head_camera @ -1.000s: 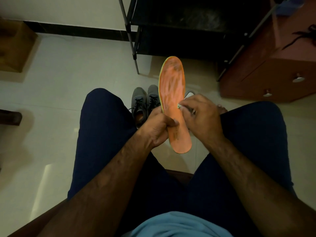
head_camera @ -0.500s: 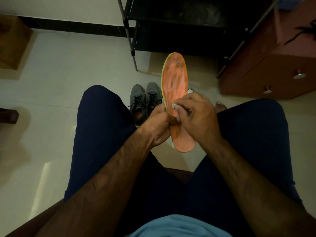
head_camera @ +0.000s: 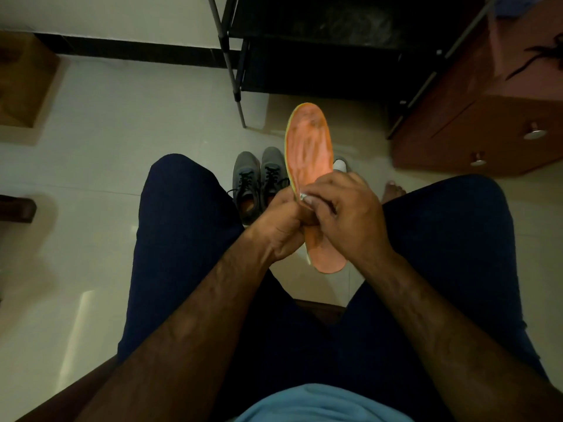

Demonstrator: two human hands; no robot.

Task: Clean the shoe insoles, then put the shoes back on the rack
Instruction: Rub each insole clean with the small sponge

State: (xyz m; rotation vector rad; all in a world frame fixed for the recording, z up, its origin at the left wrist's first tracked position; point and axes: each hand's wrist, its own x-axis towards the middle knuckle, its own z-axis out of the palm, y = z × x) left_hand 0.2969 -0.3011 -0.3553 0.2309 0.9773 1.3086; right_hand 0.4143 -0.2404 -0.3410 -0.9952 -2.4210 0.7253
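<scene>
An orange insole [head_camera: 309, 147] with a pale yellow edge stands upright between my knees, toe end pointing away from me. My left hand [head_camera: 281, 226] grips its lower left edge. My right hand [head_camera: 344, 213] pinches a small white wipe [head_camera: 304, 197] against the middle of the insole's face. A pair of grey lace-up shoes [head_camera: 259, 181] stands on the floor just behind the hands, partly hidden by them. The black metal shoe rack [head_camera: 320, 47] stands at the wall beyond the shoes.
A reddish-brown cabinet [head_camera: 487, 117] with round metal knobs stands right of the rack. A wooden box [head_camera: 24, 83] sits at the far left. Pale floor tiles [head_camera: 122, 132] stretch between them. A small white thing [head_camera: 340, 164] lies beside the insole.
My right hand with the wipe has slid up and to the left along the insole. The insole has tilted a little, held in the same left-hand grip.
</scene>
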